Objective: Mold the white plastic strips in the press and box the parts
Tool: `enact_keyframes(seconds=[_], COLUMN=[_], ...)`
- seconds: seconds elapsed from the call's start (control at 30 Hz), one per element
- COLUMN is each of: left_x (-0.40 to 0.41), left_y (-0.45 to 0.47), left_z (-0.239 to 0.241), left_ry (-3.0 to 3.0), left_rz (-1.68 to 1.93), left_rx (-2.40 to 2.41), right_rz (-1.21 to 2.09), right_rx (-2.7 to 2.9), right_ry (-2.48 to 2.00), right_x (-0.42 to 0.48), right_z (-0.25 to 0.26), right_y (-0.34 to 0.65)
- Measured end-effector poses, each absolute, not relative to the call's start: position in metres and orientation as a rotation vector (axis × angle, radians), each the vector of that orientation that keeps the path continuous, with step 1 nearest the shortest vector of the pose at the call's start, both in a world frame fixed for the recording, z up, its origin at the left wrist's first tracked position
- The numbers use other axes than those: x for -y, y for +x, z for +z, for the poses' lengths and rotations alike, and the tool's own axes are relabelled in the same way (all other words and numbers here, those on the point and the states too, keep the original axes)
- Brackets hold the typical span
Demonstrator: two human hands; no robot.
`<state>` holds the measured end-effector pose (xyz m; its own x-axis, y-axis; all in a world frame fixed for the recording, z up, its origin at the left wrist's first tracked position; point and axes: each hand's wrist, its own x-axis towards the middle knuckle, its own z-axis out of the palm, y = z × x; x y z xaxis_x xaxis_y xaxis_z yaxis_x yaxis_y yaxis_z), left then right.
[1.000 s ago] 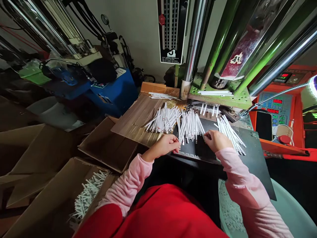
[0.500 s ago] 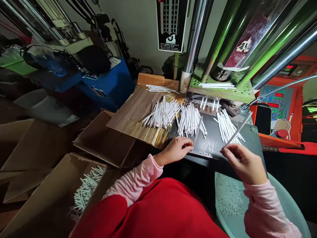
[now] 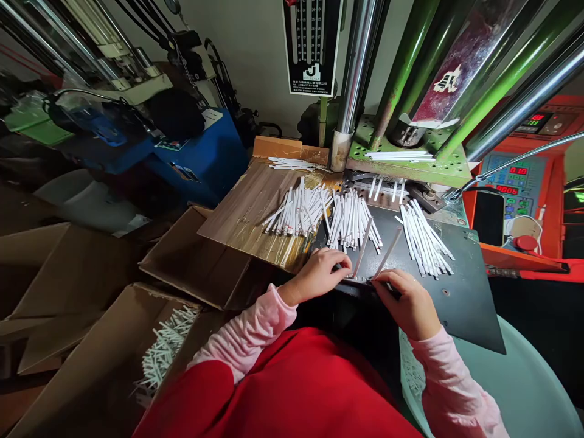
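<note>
My right hand (image 3: pixel 407 301) pinches the lower end of a thin white strip (image 3: pixel 387 251), which tilts up and away over the black plate (image 3: pixel 460 310). Its low end meets a small slotted bar (image 3: pixel 360 280) at the plate's near edge. Another strip (image 3: pixel 364 246) stands tilted at the bar, just right of my left hand (image 3: pixel 319 274). That hand is closed at the bar's left end; what its fingertips grip is hidden. Beyond the hands lie a middle pile of white strips (image 3: pixel 351 222), a left pile (image 3: pixel 298 210) and a right pile (image 3: pixel 424 237).
Behind the plate stands a press with a green platen (image 3: pixel 410 167) and a steel column (image 3: pixel 349 79). At right are an orange control box (image 3: pixel 547 225) and a phone (image 3: pixel 490 218). A pale green tub (image 3: pixel 524 377) sits below; a carton (image 3: pixel 109 340) holds strips at left.
My right hand has moved left with its strip, from beside the right pile to the slotted bar. The left hand has barely shifted.
</note>
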<state>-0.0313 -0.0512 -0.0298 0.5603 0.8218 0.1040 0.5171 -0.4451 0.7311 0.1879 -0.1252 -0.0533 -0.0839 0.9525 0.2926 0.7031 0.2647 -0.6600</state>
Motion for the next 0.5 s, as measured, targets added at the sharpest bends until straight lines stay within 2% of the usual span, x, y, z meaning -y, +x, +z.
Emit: enact_keyframes(seconds=[0.13, 0.27, 0.5], left_x=[0.030, 0.022, 0.029], left_y=[-0.042, -0.040, -0.029], left_z=[-0.023, -0.020, -0.020], left_ry=[2.135, 2.255, 2.325], left_rz=[0.668, 0.442, 0.138], left_rx=[-1.315, -1.514, -1.661], right_rz=[0.551, 0.620, 0.464], right_rx=[1.885, 1.762, 1.721], right_ry=[-1.487, -1.557, -1.810], right_x=[0.122, 0.114, 0.077], right_z=[-0.056, -0.058, -0.054], right_y=[0.197, 0.217, 0.230])
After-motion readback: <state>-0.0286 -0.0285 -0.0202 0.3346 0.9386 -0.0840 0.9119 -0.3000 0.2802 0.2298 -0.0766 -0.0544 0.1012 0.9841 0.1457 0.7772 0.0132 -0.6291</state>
